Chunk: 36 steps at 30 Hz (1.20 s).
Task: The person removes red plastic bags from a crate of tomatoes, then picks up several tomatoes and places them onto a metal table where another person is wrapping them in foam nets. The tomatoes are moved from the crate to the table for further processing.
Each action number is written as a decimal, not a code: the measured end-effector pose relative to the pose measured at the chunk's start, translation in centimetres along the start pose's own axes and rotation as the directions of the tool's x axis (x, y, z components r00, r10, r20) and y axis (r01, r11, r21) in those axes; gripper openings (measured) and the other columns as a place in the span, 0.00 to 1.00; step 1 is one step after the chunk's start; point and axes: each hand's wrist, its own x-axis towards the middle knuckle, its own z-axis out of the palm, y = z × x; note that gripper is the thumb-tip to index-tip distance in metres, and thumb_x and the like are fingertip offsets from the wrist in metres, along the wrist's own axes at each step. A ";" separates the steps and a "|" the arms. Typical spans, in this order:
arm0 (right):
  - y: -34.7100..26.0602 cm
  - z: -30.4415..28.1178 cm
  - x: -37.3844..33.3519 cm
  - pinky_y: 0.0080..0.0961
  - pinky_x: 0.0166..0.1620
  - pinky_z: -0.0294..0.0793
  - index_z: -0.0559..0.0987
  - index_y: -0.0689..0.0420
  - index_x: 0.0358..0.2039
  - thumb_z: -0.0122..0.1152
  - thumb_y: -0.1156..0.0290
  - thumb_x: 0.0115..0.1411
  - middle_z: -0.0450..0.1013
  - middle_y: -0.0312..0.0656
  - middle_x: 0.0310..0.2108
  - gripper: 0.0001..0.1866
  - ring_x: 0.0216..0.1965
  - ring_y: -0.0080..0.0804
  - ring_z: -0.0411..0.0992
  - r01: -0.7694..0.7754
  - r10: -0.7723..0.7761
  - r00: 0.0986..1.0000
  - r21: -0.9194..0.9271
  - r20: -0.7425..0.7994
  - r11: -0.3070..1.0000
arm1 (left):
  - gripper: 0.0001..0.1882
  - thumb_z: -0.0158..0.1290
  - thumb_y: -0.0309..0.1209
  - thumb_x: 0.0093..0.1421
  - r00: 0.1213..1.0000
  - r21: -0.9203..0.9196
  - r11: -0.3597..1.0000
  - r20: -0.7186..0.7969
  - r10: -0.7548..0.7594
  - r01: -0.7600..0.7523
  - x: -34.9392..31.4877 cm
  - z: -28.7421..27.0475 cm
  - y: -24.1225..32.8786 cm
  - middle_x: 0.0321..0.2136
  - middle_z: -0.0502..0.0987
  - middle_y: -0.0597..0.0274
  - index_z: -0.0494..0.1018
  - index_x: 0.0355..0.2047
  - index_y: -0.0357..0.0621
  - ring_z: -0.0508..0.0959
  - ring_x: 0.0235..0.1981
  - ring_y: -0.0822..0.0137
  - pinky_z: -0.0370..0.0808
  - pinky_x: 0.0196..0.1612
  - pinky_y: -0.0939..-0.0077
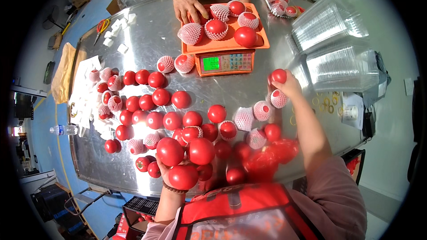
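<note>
Steel table (147,44) is crowded with red tomatoes, with clear plastic boxes (338,53) stacked beyond the right hand (289,84), near the table's right edge. A bare tomato (279,76) is gripped in that hand beside a foam-netted one (279,98). Three tomatoes (184,160) are cradled in the left hand (171,173), its fingers mostly hidden.

A single head-worn fisheye view looks steeply down on the steel tabletop (147,49) from close above. It faces forward across it; straight edges bow toward the frame's dark rim.
</note>
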 end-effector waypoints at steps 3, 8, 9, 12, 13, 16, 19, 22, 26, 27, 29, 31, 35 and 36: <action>0.2 0.3 0.0 0.42 0.53 0.71 0.64 0.56 0.60 0.70 0.48 0.45 0.71 0.56 0.51 0.46 0.52 0.54 0.71 -0.007 0.007 1.000 0.001 -0.019 1.000 | 0.41 0.43 0.67 0.58 1.000 -0.015 1.000 0.012 0.000 0.001 -0.3 -0.3 0.3 0.43 0.78 0.56 0.69 0.54 0.43 0.78 0.40 0.58 0.75 0.49 0.60; 0.1 0.8 0.1 0.42 0.52 0.71 0.65 0.55 0.59 0.71 0.48 0.45 0.72 0.55 0.49 0.44 0.50 0.54 0.72 -0.012 0.012 1.000 0.000 -0.029 1.000 | 0.42 0.43 0.67 0.57 1.000 0.026 0.999 -0.018 0.020 -0.019 -0.5 0.5 0.3 0.43 0.78 0.55 0.69 0.54 0.41 0.79 0.38 0.61 0.76 0.47 0.61; 0.1 0.8 0.1 0.42 0.52 0.71 0.65 0.55 0.59 0.71 0.48 0.45 0.72 0.55 0.49 0.44 0.50 0.54 0.72 -0.015 0.015 0.999 -0.004 -0.030 1.000 | 0.42 0.44 0.67 0.57 1.000 0.014 1.000 0.001 0.010 -0.010 -0.5 -0.2 0.3 0.43 0.78 0.55 0.69 0.54 0.41 0.79 0.38 0.61 0.76 0.48 0.61; 0.1 1.0 0.2 0.42 0.51 0.72 0.65 0.55 0.58 0.71 0.48 0.45 0.73 0.55 0.48 0.43 0.50 0.54 0.72 -0.019 0.018 0.999 -0.012 -0.036 1.000 | 0.41 0.45 0.66 0.57 1.000 -0.005 1.000 0.013 0.006 -0.005 -0.3 -0.5 0.2 0.44 0.78 0.55 0.69 0.54 0.40 0.79 0.41 0.60 0.76 0.48 0.61; 0.1 1.0 0.3 0.43 0.51 0.72 0.65 0.55 0.58 0.71 0.48 0.45 0.73 0.55 0.48 0.43 0.50 0.54 0.72 -0.016 0.015 0.999 -0.013 -0.039 1.000 | 0.41 0.45 0.66 0.57 1.000 -0.009 1.000 0.008 0.009 -0.009 -0.3 -0.3 0.1 0.45 0.78 0.56 0.69 0.54 0.40 0.79 0.42 0.60 0.76 0.48 0.60; 0.4 1.5 0.4 0.43 0.51 0.72 0.66 0.55 0.58 0.71 0.48 0.45 0.73 0.55 0.48 0.43 0.50 0.54 0.72 -0.011 0.010 0.998 -0.015 -0.066 1.000 | 0.41 0.46 0.65 0.57 1.000 -0.016 1.000 0.005 0.014 -0.014 -0.1 -0.4 0.0 0.46 0.77 0.56 0.69 0.53 0.40 0.78 0.44 0.60 0.76 0.49 0.60; 0.5 1.7 0.5 0.43 0.51 0.72 0.66 0.55 0.58 0.71 0.48 0.45 0.72 0.55 0.48 0.43 0.50 0.54 0.72 -0.006 0.004 0.998 -0.018 -0.069 1.000 | 0.40 0.46 0.65 0.58 1.000 -0.015 1.000 0.030 0.009 -0.008 0.0 -0.6 0.1 0.46 0.77 0.56 0.69 0.54 0.41 0.78 0.45 0.59 0.76 0.49 0.60; 0.6 1.8 0.5 0.43 0.51 0.72 0.65 0.55 0.58 0.71 0.48 0.44 0.72 0.55 0.48 0.44 0.50 0.54 0.72 -0.007 0.005 0.997 -0.027 -0.076 1.000 | 0.39 0.46 0.65 0.58 0.999 -0.022 1.000 0.049 0.001 0.000 0.2 -0.6 0.0 0.47 0.77 0.56 0.69 0.54 0.43 0.78 0.46 0.59 0.76 0.50 0.60; 0.4 1.5 0.4 0.43 0.52 0.71 0.65 0.55 0.58 0.71 0.48 0.44 0.72 0.56 0.49 0.44 0.50 0.54 0.71 -0.013 0.011 0.997 -0.022 -0.083 1.000 | 0.39 0.46 0.65 0.57 0.997 -0.007 1.000 0.079 0.004 -0.004 0.6 -0.8 0.0 0.48 0.77 0.56 0.69 0.55 0.45 0.77 0.48 0.58 0.75 0.52 0.58; 0.3 1.3 0.4 0.42 0.53 0.71 0.64 0.55 0.59 0.71 0.48 0.44 0.71 0.54 0.50 0.45 0.51 0.53 0.70 -0.028 0.027 0.998 -0.021 -0.055 0.999 | 0.39 0.46 0.65 0.57 0.997 -0.004 1.000 0.082 0.006 -0.005 0.7 -0.8 0.1 0.48 0.76 0.56 0.68 0.55 0.46 0.77 0.48 0.57 0.75 0.52 0.58; 0.0 0.9 0.5 0.42 0.55 0.69 0.62 0.55 0.62 0.71 0.48 0.45 0.68 0.51 0.54 0.47 0.54 0.51 0.67 -0.059 0.059 0.998 -0.022 0.000 0.998 | 0.39 0.46 0.65 0.57 0.998 -0.003 1.000 0.064 0.014 -0.014 0.8 -0.3 -0.1 0.49 0.76 0.56 0.68 0.55 0.46 0.77 0.48 0.57 0.74 0.53 0.57; 0.2 1.0 0.5 0.42 0.53 0.70 0.65 0.55 0.59 0.71 0.49 0.45 0.71 0.54 0.50 0.44 0.51 0.54 0.70 -0.028 0.027 0.998 -0.009 -0.056 1.000 | 0.39 0.47 0.65 0.57 0.998 -0.003 1.000 0.053 0.016 -0.016 0.9 -0.1 -0.1 0.49 0.76 0.56 0.68 0.55 0.47 0.77 0.49 0.57 0.74 0.54 0.57; 0.3 1.3 0.5 0.43 0.52 0.71 0.66 0.55 0.57 0.71 0.51 0.45 0.72 0.55 0.49 0.42 0.50 0.55 0.71 -0.030 0.030 0.997 0.006 -0.068 1.000 | 0.39 0.46 0.65 0.58 0.998 0.004 1.000 0.060 0.004 -0.005 1.0 -0.1 0.0 0.50 0.76 0.55 0.67 0.56 0.47 0.77 0.49 0.57 0.74 0.55 0.57; 0.2 1.3 0.6 0.42 0.53 0.70 0.65 0.55 0.59 0.71 0.51 0.45 0.71 0.54 0.50 0.43 0.52 0.53 0.69 -0.044 0.044 0.998 0.004 -0.040 0.999 | 0.39 0.46 0.65 0.58 0.998 0.006 1.000 0.067 0.003 -0.003 1.1 -0.1 0.0 0.50 0.76 0.55 0.67 0.57 0.47 0.77 0.50 0.57 0.74 0.55 0.57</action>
